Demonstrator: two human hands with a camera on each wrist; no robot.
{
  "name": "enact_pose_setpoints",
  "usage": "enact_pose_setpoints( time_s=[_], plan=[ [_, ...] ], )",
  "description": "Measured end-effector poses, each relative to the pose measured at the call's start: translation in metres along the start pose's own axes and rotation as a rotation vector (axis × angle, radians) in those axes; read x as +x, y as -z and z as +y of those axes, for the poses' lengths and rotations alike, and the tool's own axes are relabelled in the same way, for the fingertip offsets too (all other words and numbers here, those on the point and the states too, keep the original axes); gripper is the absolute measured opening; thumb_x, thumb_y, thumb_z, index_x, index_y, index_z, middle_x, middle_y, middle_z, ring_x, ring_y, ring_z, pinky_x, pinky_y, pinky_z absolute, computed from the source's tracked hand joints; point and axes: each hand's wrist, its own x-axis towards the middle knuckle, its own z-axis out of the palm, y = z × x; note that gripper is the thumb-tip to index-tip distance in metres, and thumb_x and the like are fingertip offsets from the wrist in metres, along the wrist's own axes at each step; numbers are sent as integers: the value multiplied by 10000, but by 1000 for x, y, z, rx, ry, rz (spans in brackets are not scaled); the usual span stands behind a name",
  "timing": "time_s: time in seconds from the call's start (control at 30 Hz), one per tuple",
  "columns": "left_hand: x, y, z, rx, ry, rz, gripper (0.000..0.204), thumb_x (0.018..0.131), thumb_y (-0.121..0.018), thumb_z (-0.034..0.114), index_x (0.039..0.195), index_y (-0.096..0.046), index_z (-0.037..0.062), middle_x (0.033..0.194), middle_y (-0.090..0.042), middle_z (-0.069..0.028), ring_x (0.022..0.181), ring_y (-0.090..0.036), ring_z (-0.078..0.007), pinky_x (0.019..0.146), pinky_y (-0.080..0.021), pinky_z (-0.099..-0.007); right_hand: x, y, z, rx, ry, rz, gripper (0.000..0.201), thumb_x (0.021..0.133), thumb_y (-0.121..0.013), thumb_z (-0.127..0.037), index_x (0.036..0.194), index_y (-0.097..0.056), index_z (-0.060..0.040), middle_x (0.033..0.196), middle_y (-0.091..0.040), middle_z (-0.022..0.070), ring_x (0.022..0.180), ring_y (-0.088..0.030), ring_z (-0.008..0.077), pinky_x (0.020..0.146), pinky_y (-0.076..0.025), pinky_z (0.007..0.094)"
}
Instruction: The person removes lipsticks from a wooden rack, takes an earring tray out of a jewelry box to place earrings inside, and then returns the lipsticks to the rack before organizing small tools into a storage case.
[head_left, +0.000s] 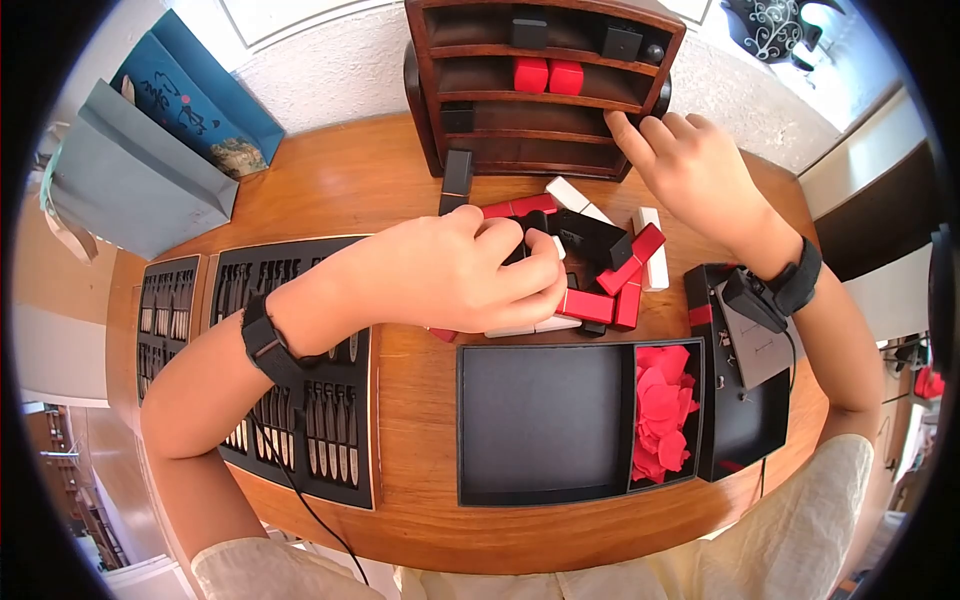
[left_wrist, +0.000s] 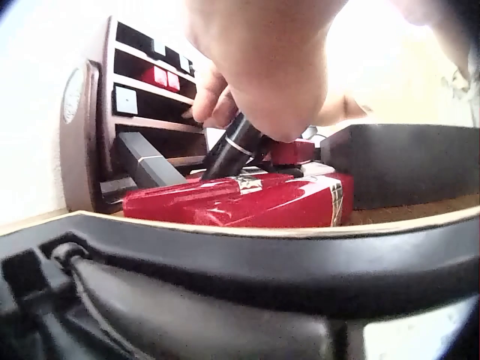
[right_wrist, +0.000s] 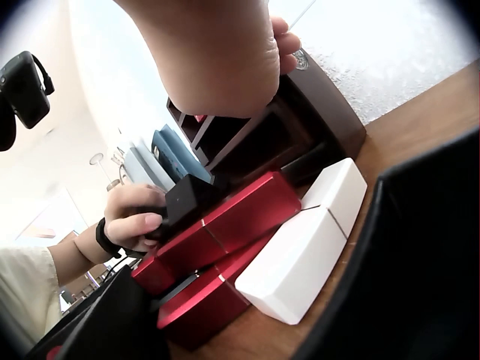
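In the head view my left hand (head_left: 450,268) is over a heap of lipstick tubes and boxes, its fingers curled down. A black lipstick tube (left_wrist: 234,146) with a silver band tilts under those fingers in the left wrist view, pinched by them. My right hand (head_left: 695,165) grips the right side of a small dark wooden shelf (head_left: 550,107), thumb at the front and other fingers round the outer side. Red tubes (head_left: 585,304), a white box (head_left: 652,250) and a black box (head_left: 590,238) lie heaped between the hands.
Two red cubes (head_left: 548,76) and several black boxes stand on the shelf. In front lies an open black box (head_left: 545,425) with red petals (head_left: 663,412) in its side section. Cutlery trays (head_left: 333,420) are at left, blue-grey bags (head_left: 150,170) behind them. A black box (head_left: 745,445) sits right.
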Motion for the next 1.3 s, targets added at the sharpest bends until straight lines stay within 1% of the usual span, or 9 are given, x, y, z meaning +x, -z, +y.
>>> enact_pose_setpoints(
  time_s=[0.27,0.33,0.4,0.43,0.53,0.77,0.9,1.1,1.3],
  plan=[
    [-1,0,-13,-215,108,-88,378,804,-661,426,1035,-628,129,921,-568,-16,682,-501,-132,535,-411,-220,-4,17,-3,108,76,165,501,705,-596,-132,1178,-563,29,751,-483,6,672,-537,148,579,-451,275],
    [0,-2,-19,-136,152,-77,372,797,-657,343,1117,-632,154,945,-565,-22,679,-510,-138,546,-432,-228,-3,31,-7,214,66,239,486,689,-622,-129,1146,-576,29,754,-465,12,660,-524,153,576,-456,282],
    [5,-5,-26,243,307,-32,488,759,-639,235,1245,-610,205,1001,-564,-29,681,-507,-136,544,-448,-236,0,41,-11,294,53,277,484,657,-650,-118,1113,-588,29,747,-456,18,636,-522,162,561,-458,292],
    [8,-8,-29,335,387,-34,651,725,-613,144,1354,-557,304,1062,-557,-38,667,-488,-136,510,-443,-232,1,45,-14,362,60,304,465,648,-657,-111,1087,-590,29,739,-455,22,623,-526,167,551,-454,295],
    [21,-6,-31,560,484,-98,713,725,-613,118,1388,-520,365,1094,-557,-45,661,-463,-132,479,-435,-219,-1,54,-16,484,94,302,371,641,-664,-96,989,-592,14,713,-448,30,596,-528,179,525,-443,302],
    [45,-22,-26,354,740,-238,729,746,-648,122,1414,-481,360,992,-543,-101,568,-536,-155,437,-458,-244,4,49,-32,642,34,254,245,642,-665,-99,854,-556,-39,696,-467,46,610,-550,210,533,-449,324],
    [48,-23,-27,291,757,-273,722,757,-639,96,1416,-477,340,941,-523,-103,608,-580,-166,441,-481,-265,4,47,-33,656,40,195,231,659,-672,-102,849,-554,-45,699,-488,59,628,-572,224,551,-466,337],
    [32,-15,-28,271,673,-105,698,736,-635,76,1374,-518,335,853,-459,-63,612,-561,-160,459,-495,-263,0,35,-32,668,-89,29,147,782,-660,-110,870,-582,-22,743,-541,88,680,-613,278,581,-503,373],
    [20,-18,-43,423,433,34,577,732,-649,117,1271,-568,307,800,-425,-12,603,-500,-114,466,-464,-232,-2,28,-38,835,-258,-154,164,886,-613,-150,915,-592,10,803,-588,144,738,-625,346,645,-525,417]
  ],
)
